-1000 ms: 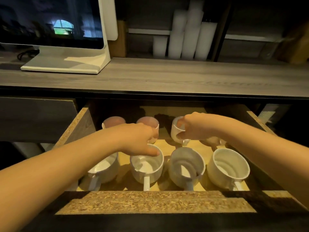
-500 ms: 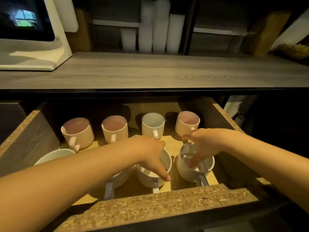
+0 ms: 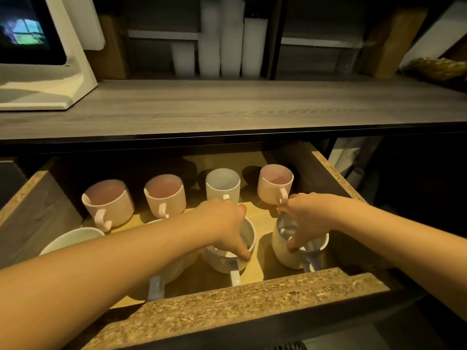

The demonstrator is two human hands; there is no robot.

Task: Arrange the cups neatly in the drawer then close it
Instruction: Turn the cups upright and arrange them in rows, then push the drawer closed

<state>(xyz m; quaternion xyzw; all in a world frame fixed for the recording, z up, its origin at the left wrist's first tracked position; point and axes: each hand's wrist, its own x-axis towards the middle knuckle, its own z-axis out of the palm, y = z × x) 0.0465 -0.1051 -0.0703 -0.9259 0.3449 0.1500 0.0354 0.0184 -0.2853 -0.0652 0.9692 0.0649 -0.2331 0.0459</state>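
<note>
We've got both hands down in the open particleboard drawer (image 3: 252, 294), front row. Left hand (image 3: 225, 223) has fingers hooked over the rim of the smooth white ceramic mug (image 3: 246, 245) mid-front; right hand (image 3: 307, 218) pinches the rim of the white mug (image 3: 285, 248) nearest the drawer's right wall. Their handles point toward the front edge, matching the ribbed pink and white mugs (image 3: 166, 198) along the back edge. Two more white mugs (image 3: 70, 239) sit front-left, partly hidden under the left forearm. Gap between the held pair looks fair; little room at the right wall. Wood floor is flat, so mugs should slide. Drawer is not yet closed.
</note>
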